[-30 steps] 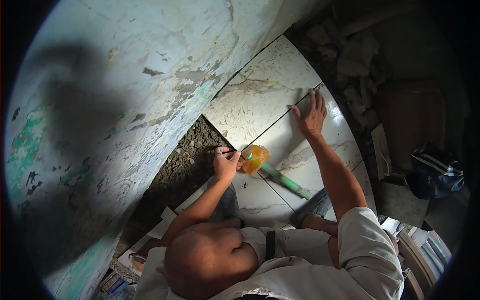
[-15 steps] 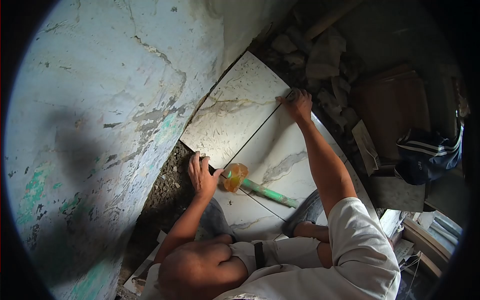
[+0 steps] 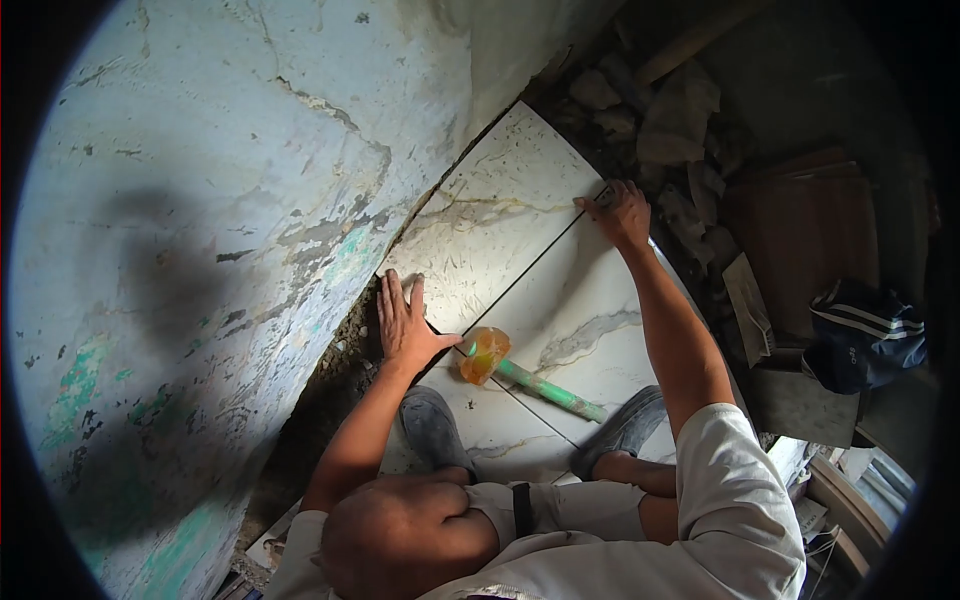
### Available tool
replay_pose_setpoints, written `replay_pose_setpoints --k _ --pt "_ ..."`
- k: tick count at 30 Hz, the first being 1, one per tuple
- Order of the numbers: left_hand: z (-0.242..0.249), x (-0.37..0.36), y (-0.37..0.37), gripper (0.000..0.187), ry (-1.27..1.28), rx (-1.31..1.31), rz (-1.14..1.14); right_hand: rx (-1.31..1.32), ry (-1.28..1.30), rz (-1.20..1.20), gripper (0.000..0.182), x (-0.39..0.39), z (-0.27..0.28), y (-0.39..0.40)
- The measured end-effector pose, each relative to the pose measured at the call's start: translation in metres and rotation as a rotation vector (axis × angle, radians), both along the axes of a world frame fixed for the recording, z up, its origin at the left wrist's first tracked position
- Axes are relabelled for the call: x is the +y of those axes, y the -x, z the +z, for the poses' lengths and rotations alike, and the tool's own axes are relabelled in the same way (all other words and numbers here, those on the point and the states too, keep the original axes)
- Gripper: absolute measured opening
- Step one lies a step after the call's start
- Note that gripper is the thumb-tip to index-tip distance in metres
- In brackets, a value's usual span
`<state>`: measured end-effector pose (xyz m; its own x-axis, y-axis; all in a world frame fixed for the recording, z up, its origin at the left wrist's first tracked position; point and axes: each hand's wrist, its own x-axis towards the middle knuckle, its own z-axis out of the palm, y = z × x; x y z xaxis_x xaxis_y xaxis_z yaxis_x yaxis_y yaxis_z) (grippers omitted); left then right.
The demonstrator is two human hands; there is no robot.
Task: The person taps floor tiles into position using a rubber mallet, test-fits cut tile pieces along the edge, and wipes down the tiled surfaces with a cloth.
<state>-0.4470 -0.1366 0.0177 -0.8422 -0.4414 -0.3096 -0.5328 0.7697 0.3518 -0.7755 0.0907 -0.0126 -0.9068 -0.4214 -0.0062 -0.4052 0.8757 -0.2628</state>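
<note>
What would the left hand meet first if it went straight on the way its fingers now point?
Probably the peeling, pale blue painted wall, just past the fingers of the left hand, though depth is unclear in this single view.

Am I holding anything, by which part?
Left hand at the near edge of the tile beside the wall, right hand at its right corner; grip unclear.

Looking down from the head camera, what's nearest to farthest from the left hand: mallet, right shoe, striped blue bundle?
1. Mallet, just right of the left hand.
2. Right shoe, farther right and lower.
3. Striped blue bundle, at the far right.
</note>
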Motion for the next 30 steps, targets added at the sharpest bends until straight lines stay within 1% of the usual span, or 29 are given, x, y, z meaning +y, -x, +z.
replay_pose_setpoints --k 2,6,8,9,11,12,14,15,16,17,18,19,20,22,23,25,26,27,28,29,30 --pt "-0.001 -0.001 0.002 0.122 0.011 -0.067 -0.012 0.097 -0.029 0.039 0.078 0.001 0.000 -0.001" --pt "0.003 -0.004 0.008 0.126 0.018 -0.116 -0.016 0.059 -0.024 0.059 0.078 0.002 0.000 0.003" --pt "0.004 -0.005 0.011 0.128 0.061 -0.102 -0.050 0.123 -0.037 0.127 0.079 0.007 -0.005 0.007" --pt "0.007 -0.005 0.013 0.128 0.058 -0.107 -0.045 0.118 -0.039 0.133 0.079 0.008 -0.001 0.010" --pt "0.013 -0.008 0.014 0.125 0.066 -0.152 -0.066 0.034 -0.127 0.227 0.076 0.009 0.005 0.019" --pt "0.012 -0.010 0.011 0.125 0.067 -0.171 -0.042 0.018 -0.120 0.252 0.076 0.009 0.010 0.020" --pt "0.011 -0.017 0.000 0.115 0.043 -0.157 -0.100 -0.059 -0.274 0.313 0.070 0.007 0.025 0.022" --pt "0.017 -0.019 -0.006 0.101 0.068 -0.186 -0.109 -0.074 -0.266 0.353 0.070 0.004 0.037 0.021" --pt "0.029 -0.020 -0.013 0.084 0.096 -0.154 -0.136 -0.064 -0.358 0.399 0.068 0.002 0.051 0.018" --pt "0.028 -0.024 -0.027 0.075 0.084 -0.126 -0.133 -0.049 -0.448 0.446 0.066 0.002 0.057 0.012" --pt "0.028 -0.025 -0.045 0.065 0.070 -0.099 -0.129 -0.062 -0.443 0.492 0.066 0.007 0.056 0.001" --pt "0.040 -0.022 -0.058 0.042 0.082 -0.080 -0.080 -0.058 -0.375 0.690 0.067 0.012 0.054 -0.008" --pt "0.052 -0.019 -0.070 0.025 0.104 -0.009 -0.056 -0.053 -0.302 0.885 0.068 0.017 0.053 -0.017" --pt "0.066 -0.007 -0.099 0.022 0.101 0.047 0.061 -0.092 -0.272 1.094 0.073 0.011 0.049 -0.045" --pt "0.072 0.004 -0.114 0.020 0.120 0.057 0.116 -0.170 -0.415 1.146 0.074 -0.001 0.048 -0.060" --pt "0.080 0.034 -0.147 0.019 0.159 0.026 0.233 -0.080 -0.270 1.291 0.072 -0.026 0.015 -0.078" --pt "0.087 0.055 -0.164 0.019 0.178 0.000 0.309 -0.032 -0.224 1.338 0.071 -0.046 0.009 -0.086" --pt "0.096 0.078 -0.177 0.019 0.188 -0.010 0.331 0.020 -0.175 1.379 0.070 -0.068 0.003 -0.094" --pt "0.107 0.104 -0.188 0.022 0.160 -0.032 0.444 0.062 -0.168 1.381 0.068 -0.092 -0.004 -0.104" --pt "0.121 0.130 -0.199 0.026 0.134 -0.049 0.555 0.057 -0.129 1.316 0.068 -0.115 -0.008 -0.119" --pt "0.140 0.154 -0.211 0.030 0.069 -0.132 0.582 0.055 -0.167 1.274 0.070 -0.134 -0.011 -0.136"
